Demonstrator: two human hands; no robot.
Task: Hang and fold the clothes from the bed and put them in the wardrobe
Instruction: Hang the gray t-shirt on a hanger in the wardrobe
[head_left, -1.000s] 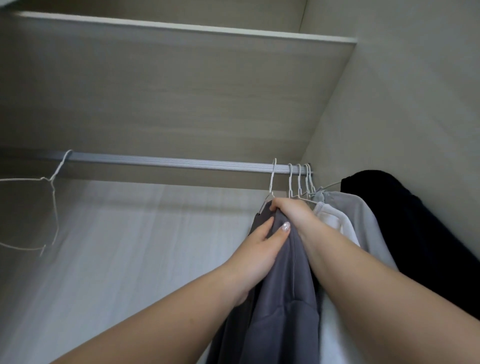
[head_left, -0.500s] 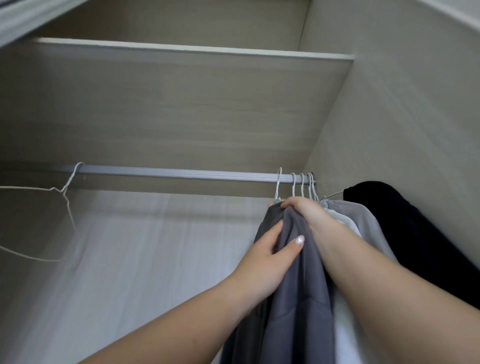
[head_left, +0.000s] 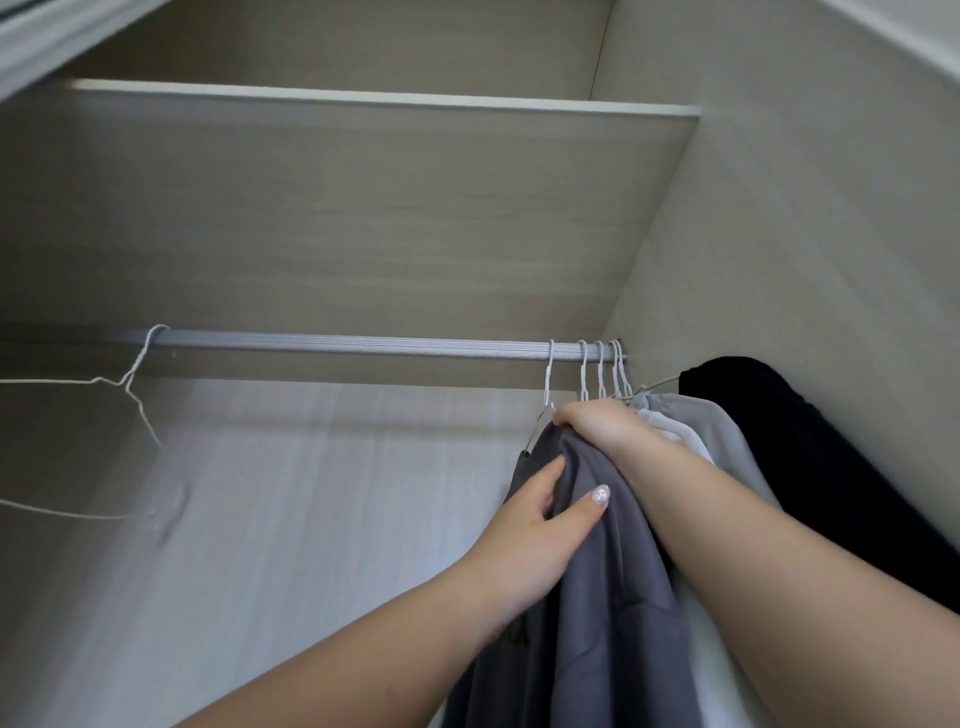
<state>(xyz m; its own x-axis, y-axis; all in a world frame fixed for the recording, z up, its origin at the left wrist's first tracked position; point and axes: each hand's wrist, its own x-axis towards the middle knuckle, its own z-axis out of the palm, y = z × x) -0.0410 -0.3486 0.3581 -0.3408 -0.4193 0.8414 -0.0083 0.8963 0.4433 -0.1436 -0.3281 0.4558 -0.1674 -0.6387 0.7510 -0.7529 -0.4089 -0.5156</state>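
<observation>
We are well into the hanging part of the job, judging by what the wardrobe rail (head_left: 363, 347) already carries. At its right end five white hanger hooks (head_left: 597, 364) sit close together, and the leftmost of them holds the dark grey garment (head_left: 613, 597) we are handling now. Our right hand (head_left: 597, 423) has its grip curled over the top of that garment just below the hook, bunching the cloth at the hanger's shoulder. Our left hand (head_left: 545, 525) pinches a fold of the same grey fabric lower down, thumb in front and fingers tucked behind. So this piece is on the rail, and we judge it only needs straightening before we let go.

Behind it, toward the side wall (head_left: 805, 286), we count three more hung pieces: a white one (head_left: 675, 434), a light grey one (head_left: 727, 431) and a black one (head_left: 831, 467) pressed against the wall. That makes four garments we can tell apart on five hooks; what the fifth carries is hidden behind our right arm.

Far to the left, one empty wire hanger (head_left: 130, 384) hangs well apart from the cluster, free for another item.

The bed is out of view, so we cannot tell how many clothes remain there, nor whether any folding is done. The shelf (head_left: 363, 104) above the rail shows only its underside and front edge.
</observation>
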